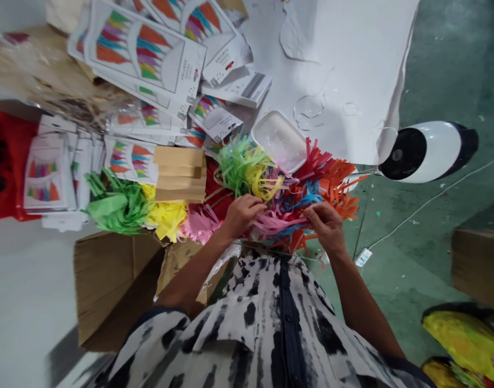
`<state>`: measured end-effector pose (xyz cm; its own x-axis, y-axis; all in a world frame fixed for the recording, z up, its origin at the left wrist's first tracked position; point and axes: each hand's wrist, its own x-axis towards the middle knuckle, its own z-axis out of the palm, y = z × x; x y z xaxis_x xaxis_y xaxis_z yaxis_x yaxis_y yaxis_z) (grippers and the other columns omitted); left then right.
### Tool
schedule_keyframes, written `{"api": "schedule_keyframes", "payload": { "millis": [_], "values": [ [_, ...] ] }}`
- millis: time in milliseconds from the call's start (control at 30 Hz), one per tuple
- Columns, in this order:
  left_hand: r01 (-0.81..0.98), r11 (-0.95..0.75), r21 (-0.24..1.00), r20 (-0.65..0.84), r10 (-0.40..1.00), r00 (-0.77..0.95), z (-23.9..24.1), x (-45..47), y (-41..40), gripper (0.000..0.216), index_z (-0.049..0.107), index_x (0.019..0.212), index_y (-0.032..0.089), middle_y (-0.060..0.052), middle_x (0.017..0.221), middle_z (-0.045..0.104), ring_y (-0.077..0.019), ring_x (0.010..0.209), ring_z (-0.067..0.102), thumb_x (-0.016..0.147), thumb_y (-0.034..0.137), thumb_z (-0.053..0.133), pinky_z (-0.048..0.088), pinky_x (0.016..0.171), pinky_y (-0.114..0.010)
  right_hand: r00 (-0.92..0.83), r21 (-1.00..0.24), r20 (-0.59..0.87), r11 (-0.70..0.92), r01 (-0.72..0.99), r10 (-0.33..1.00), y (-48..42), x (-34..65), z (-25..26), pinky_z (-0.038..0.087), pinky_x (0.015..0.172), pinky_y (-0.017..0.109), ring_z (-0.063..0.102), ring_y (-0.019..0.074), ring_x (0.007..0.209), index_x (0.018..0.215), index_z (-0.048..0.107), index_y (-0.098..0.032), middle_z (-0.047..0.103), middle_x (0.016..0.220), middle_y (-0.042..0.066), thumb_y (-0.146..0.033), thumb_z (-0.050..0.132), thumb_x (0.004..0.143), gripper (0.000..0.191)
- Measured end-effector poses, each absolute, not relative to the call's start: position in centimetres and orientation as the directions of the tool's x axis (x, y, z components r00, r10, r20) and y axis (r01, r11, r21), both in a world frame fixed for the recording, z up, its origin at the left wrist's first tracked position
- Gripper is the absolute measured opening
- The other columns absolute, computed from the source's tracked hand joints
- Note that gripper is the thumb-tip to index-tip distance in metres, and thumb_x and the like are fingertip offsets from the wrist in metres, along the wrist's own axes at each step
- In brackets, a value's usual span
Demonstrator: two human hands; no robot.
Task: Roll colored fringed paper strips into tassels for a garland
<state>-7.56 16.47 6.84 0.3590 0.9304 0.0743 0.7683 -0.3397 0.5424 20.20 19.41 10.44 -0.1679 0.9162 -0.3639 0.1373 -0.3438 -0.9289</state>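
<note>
Between my hands lies a pink paper tassel (276, 222), stretched across a heap of fringed paper. My left hand (242, 214) has its fingers curled on the tassel's left end. At the other end, my right hand (324, 221) pinches with thumb and forefinger; the strands run up to the fingertips. Around them are a light green tassel (241, 161), yellow strands (267, 180), blue strands (311, 193) and an orange tassel (344, 188). Further left sit a bunch of green tassels (119, 207), yellow tassels (168, 215) and light pink tassels (200, 223).
Printed packaging cards (145, 59) are piled at the upper left, near a red bag (8, 161). A white plastic tray (279, 140) stands behind the tassels. Folded brown cardboard (180, 175) lies left of it. An open carton (109, 280) is below; a black-and-white device (429, 151) is at right.
</note>
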Motion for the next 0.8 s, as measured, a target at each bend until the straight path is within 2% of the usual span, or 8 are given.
{"api": "schedule_keyframes", "payload": {
  "millis": [133,267,400,433,500,600,700,800],
  "values": [
    [0.823,-0.440,0.359,0.028,0.887,0.461,6.1,-8.4,18.2,0.014,0.078,0.102,0.022,-0.012,0.126,0.073,-0.0263,0.104,0.066,0.097,0.014,0.067,0.046,0.078,-0.039,-0.272,-0.919,-0.256,-0.147,0.365,0.928,20.5,20.4,11.0,0.052,0.073,0.036,0.068,0.0208,0.082,0.094,0.072,-0.027,0.075,0.095,0.004,-0.047,0.066,0.099,0.022],
    [0.834,-0.424,0.353,0.036,0.897,0.440,5.3,-8.0,19.3,0.017,0.078,0.098,0.021,-0.014,0.126,0.072,-0.0262,0.104,0.065,0.098,0.013,0.063,0.044,0.079,-0.040,-0.362,-0.820,-0.130,0.105,0.563,0.923,21.5,21.4,11.8,0.053,0.094,0.042,0.070,0.0253,0.106,0.096,0.074,-0.027,0.075,0.124,0.007,-0.039,0.062,0.101,0.018],
    [0.838,-0.413,0.356,0.143,0.911,0.387,6.7,-8.1,19.7,0.020,0.079,0.110,0.026,-0.010,0.124,0.073,-0.0262,0.106,0.065,0.101,0.020,0.062,0.045,0.084,-0.040,-0.252,-0.600,-0.029,0.185,0.778,0.967,21.8,22.0,12.4,0.044,0.108,0.055,0.062,0.0346,0.125,0.088,0.077,-0.028,0.071,0.136,0.009,-0.033,0.069,0.097,0.013],
    [0.832,-0.406,0.378,0.183,0.914,0.363,7.4,-8.1,19.8,0.020,0.079,0.113,0.028,-0.009,0.122,0.074,-0.0259,0.106,0.064,0.101,0.024,0.063,0.046,0.086,-0.040,-0.229,-0.606,-0.009,0.177,0.775,0.973,21.8,21.9,12.6,0.041,0.111,0.057,0.059,0.0353,0.128,0.088,0.076,-0.028,0.071,0.135,0.009,-0.033,0.069,0.096,0.012],
    [0.807,-0.375,0.456,0.251,0.924,0.288,9.2,-7.6,20.3,0.018,0.079,0.114,0.029,-0.007,0.118,0.075,-0.0253,0.107,0.064,0.100,0.029,0.066,0.048,0.092,-0.040,-0.203,-0.744,-0.039,0.107,0.660,0.978,21.6,21.2,12.8,0.044,0.109,0.054,0.062,0.0319,0.123,0.090,0.074,-0.028,0.074,0.129,0.008,-0.036,0.068,0.098,0.013],
    [0.720,-0.300,0.626,0.290,0.946,0.142,11.6,-6.2,21.1,0.014,0.078,0.108,0.027,-0.005,0.113,0.077,-0.0246,0.112,0.064,0.099,0.031,0.069,0.048,0.103,-0.042,-0.179,-0.938,-0.217,-0.154,0.312,0.960,21.2,19.7,12.8,0.054,0.086,0.040,0.069,0.0231,0.093,0.093,0.067,-0.027,0.078,0.110,0.006,-0.046,0.065,0.099,0.020],
    [0.596,-0.233,0.768,0.259,0.965,0.044,12.3,-4.6,21.8,0.009,0.075,0.100,0.024,-0.004,0.101,0.078,-0.0226,0.107,0.068,0.098,0.028,0.067,0.050,0.104,-0.041,-0.171,-0.928,-0.371,-0.361,0.089,0.913,20.8,18.3,12.4,0.049,0.064,0.033,0.062,0.0178,0.068,0.092,0.060,-0.027,0.076,0.089,0.002,-0.053,0.068,0.096,0.027],
    [0.499,-0.176,0.848,0.201,0.980,0.004,11.5,-3.1,22.1,0.009,0.072,0.102,0.022,-0.002,0.096,0.077,-0.0190,0.092,0.070,0.096,0.021,0.065,0.055,0.089,-0.035,-0.193,-0.916,-0.402,-0.395,0.072,0.895,20.5,17.4,12.0,0.047,0.062,0.032,0.056,0.0162,0.058,0.091,0.059,-0.028,0.071,0.072,-0.001,-0.055,0.072,0.093,0.030]
  ]
}}
